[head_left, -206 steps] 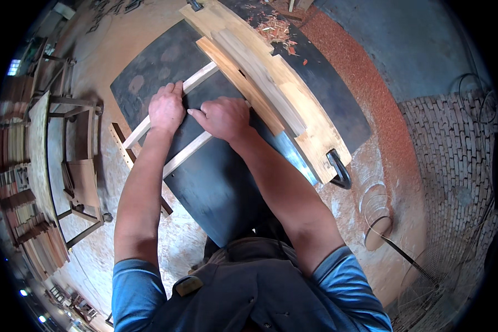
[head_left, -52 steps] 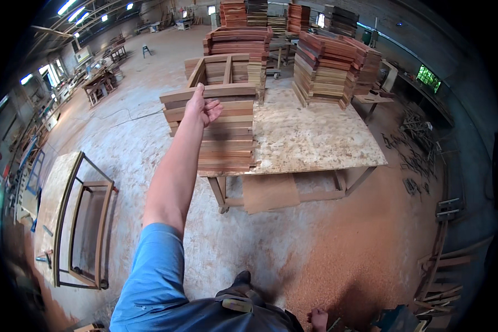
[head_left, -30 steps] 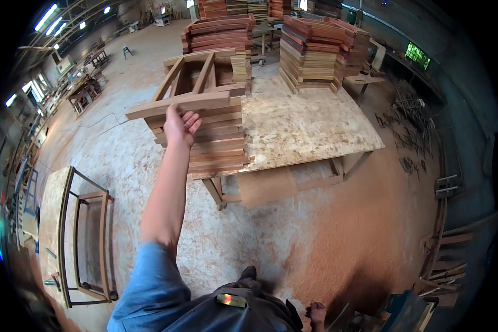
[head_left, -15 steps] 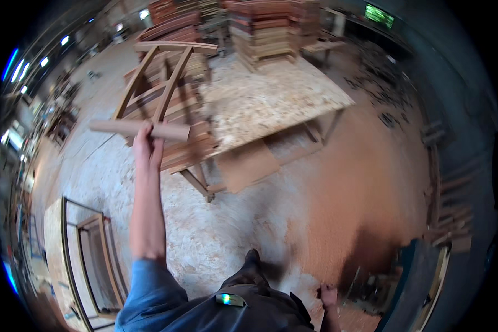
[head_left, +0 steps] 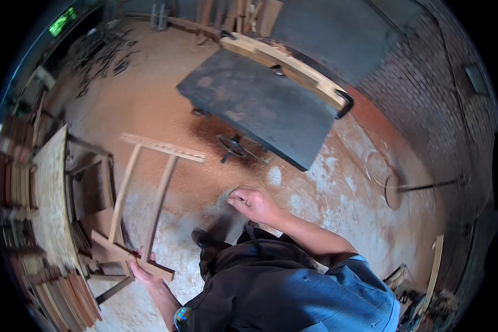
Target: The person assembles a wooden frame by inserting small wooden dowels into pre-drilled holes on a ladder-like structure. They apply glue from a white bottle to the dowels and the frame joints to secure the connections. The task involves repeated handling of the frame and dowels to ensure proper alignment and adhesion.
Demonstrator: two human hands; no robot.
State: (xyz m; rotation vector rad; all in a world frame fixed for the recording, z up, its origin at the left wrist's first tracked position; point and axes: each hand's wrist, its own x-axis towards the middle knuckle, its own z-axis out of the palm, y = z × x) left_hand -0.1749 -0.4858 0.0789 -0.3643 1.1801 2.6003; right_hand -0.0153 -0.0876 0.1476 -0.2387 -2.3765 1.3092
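A light-brown wooden frame (head_left: pixel 159 207), two slim bars joined by a crosspiece at each end, hangs in front of me on the left. My left hand (head_left: pixel 144 270) grips its near crosspiece, fingers wrapped round the wood. The far crosspiece (head_left: pixel 163 147) points toward a dark metal machine table (head_left: pixel 254 105) and stays apart from it. In front of my body, my right hand (head_left: pixel 254 203) is curled into a loose fist, with nothing visible in it. It touches neither the frame nor the machine.
A wooden fence (head_left: pixel 288 69) is clamped along the machine table's far side, and a handwheel (head_left: pixel 231 146) sits below. At left stands a board-topped table (head_left: pixel 52 193) beside stacked wooden parts (head_left: pixel 66 301). Sawdust (head_left: pixel 110 110) covers the floor; a round-based stand (head_left: pixel 393 192) is at right.
My view has turned right, from the board-topped table to the machine. The frame, still in my left hand, is now lower and nearer. My right fist has come up in front of me.
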